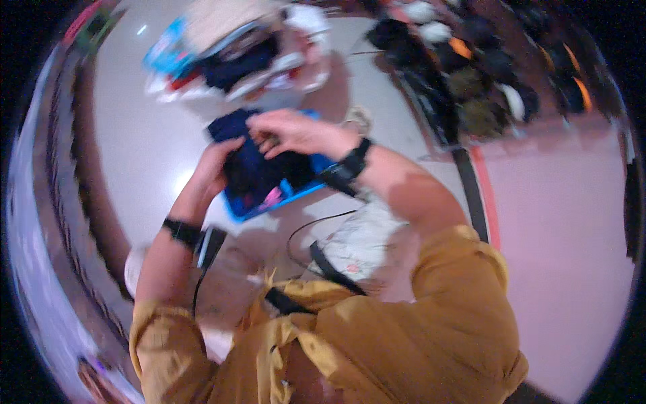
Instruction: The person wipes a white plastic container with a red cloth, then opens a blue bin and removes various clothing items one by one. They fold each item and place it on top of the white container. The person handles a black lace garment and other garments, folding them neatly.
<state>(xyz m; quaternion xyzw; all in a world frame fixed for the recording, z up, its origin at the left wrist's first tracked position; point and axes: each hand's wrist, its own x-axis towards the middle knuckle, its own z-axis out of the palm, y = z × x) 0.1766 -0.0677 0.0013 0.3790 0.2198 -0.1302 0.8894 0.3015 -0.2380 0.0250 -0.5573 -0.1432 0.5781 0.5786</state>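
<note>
The left hand (214, 163) pinches the dark cloth (252, 168) at its left edge; the right hand (294, 131) is at its upper part, fingers curled, too blurred to tell whether they grip it. The cloth is over the blue tub (269, 211), near the clothes pile (232, 34)

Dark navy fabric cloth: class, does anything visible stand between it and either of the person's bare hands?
Nothing visible does: the left hand is at the left edge of the cloth, the right hand over its upper part. The blue plastic basket lies beneath, not between. Blur hides exact finger contact.
</note>
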